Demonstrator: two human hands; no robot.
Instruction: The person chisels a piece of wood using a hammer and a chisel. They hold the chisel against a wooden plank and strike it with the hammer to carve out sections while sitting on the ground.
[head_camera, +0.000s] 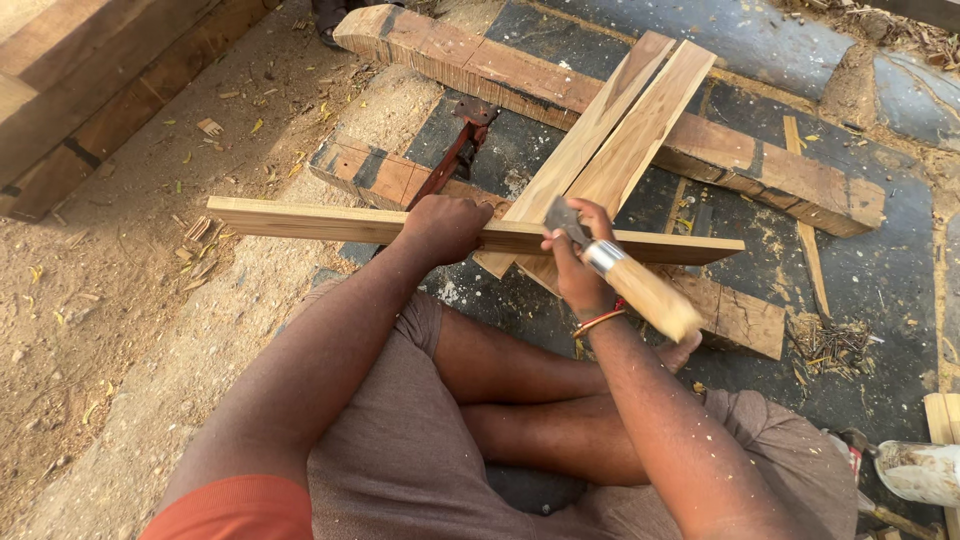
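Observation:
I sit cross-legged on the ground. My left hand (447, 227) grips a long thin wooden plank (300, 220) that runs from left to right in front of me. My right hand (578, 262) holds a chisel (625, 280) with a pale wooden handle and a metal ferrule, its blade touching the plank's near edge. Two lighter planks (625, 130) lie diagonally under the long one, resting on thick reddish timber beams (520, 75).
A red metal tool (455, 150) lies on the dark mat (880, 280) behind the plank. Wood shavings (830, 345) lie at the right. Sandy ground (120, 330) spreads left. Large beams (90, 90) sit at the top left, a white container (920, 470) at the lower right.

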